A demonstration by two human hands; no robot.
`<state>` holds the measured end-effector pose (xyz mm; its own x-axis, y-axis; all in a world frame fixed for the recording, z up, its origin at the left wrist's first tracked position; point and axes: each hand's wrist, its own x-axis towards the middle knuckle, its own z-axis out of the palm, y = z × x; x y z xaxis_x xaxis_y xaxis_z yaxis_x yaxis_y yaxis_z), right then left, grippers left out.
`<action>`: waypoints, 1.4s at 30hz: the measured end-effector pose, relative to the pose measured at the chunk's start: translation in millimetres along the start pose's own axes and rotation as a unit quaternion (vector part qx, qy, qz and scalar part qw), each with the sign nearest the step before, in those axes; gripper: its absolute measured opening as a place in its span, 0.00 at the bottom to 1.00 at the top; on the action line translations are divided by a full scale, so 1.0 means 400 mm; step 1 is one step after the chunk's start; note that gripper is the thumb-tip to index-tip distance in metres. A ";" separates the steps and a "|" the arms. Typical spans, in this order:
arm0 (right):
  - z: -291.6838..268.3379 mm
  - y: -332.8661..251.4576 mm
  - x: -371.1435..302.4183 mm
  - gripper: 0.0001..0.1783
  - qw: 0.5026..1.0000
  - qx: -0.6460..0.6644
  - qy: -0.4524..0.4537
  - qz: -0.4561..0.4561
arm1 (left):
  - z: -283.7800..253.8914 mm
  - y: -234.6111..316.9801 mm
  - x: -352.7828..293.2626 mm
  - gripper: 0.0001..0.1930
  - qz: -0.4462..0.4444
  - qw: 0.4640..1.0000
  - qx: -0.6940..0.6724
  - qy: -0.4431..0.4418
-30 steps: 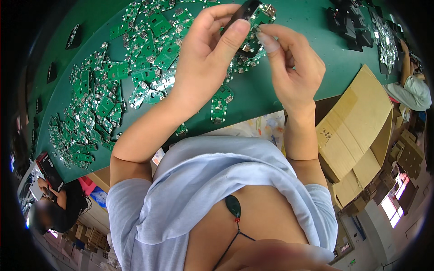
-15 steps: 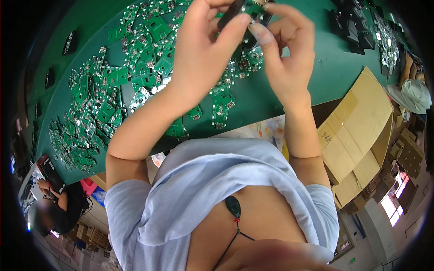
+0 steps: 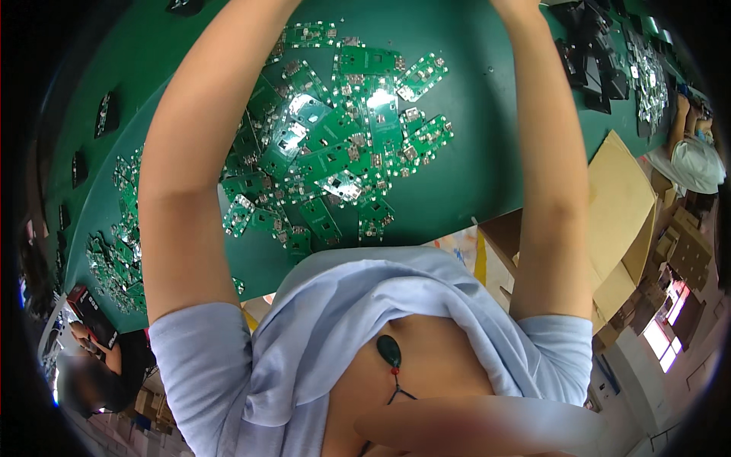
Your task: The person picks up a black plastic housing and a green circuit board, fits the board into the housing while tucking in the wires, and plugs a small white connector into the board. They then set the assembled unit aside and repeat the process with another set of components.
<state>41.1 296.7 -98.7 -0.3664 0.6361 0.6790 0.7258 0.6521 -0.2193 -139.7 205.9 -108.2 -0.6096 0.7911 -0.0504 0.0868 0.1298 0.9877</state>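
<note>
Both my arms reach forward past the upper edge, so neither hand shows, and whatever they hold or touch is hidden. My left forearm (image 3: 205, 99) passes over the left part of a heap of green circuit boards (image 3: 329, 128). These boards overlap loosely on the green table (image 3: 476, 171), several with metal connectors and some with shiny faces. On the right, my right forearm (image 3: 550, 114) extends over bare green tabletop, apart from the heap; only its wrist end meets the frame's top.
Black plastic parts (image 3: 586, 65) and another pile of boards (image 3: 647, 84) lie at the far right. An open cardboard box (image 3: 620, 206) stands by the table's right edge. More boards (image 3: 118, 259) lie at left, near a black box (image 3: 91, 312). Other people sit at both sides.
Both arms have stretched forward, taking my hands out of view over the upper edge. Earlier the hands held a black part and a small green board together above the heap.
</note>
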 end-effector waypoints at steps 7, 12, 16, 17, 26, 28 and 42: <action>0.073 0.024 0.039 0.41 0.973 0.110 -0.198 0.047 | -0.055 -0.104 0.128 0.15 -0.009 0.999 0.050 0.014; -0.119 -0.094 -0.020 0.40 0.930 0.264 -0.254 -0.001 | -0.036 0.082 -0.086 0.22 0.214 0.963 0.148 0.067; -0.231 -0.147 -0.095 0.37 0.890 0.341 -0.221 -0.207 | -0.072 0.136 -0.254 0.16 -0.052 0.972 0.007 -0.230; -0.271 -0.164 -0.099 0.31 0.897 0.313 -0.204 -0.236 | -0.081 0.131 -0.282 0.14 -0.051 0.970 0.000 -0.239; -0.274 -0.075 -0.252 0.19 0.913 0.168 -0.337 -0.156 | -0.150 0.065 -0.436 0.12 -0.152 0.968 -0.118 -0.163; -0.272 -0.075 -0.267 0.16 0.928 0.170 -0.319 -0.091 | -0.145 0.054 -0.456 0.12 -0.135 0.970 -0.114 -0.166; -0.286 -0.091 -0.337 0.09 0.817 0.479 -0.217 0.238 | -0.072 0.005 -0.510 0.10 0.084 0.994 0.044 -0.053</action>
<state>130.8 139.9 -102.2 -0.4987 0.8620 0.0905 0.1337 0.1797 -0.9746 -38.0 27.4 -91.7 -0.4952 0.8636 0.0948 0.2515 0.0380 0.9671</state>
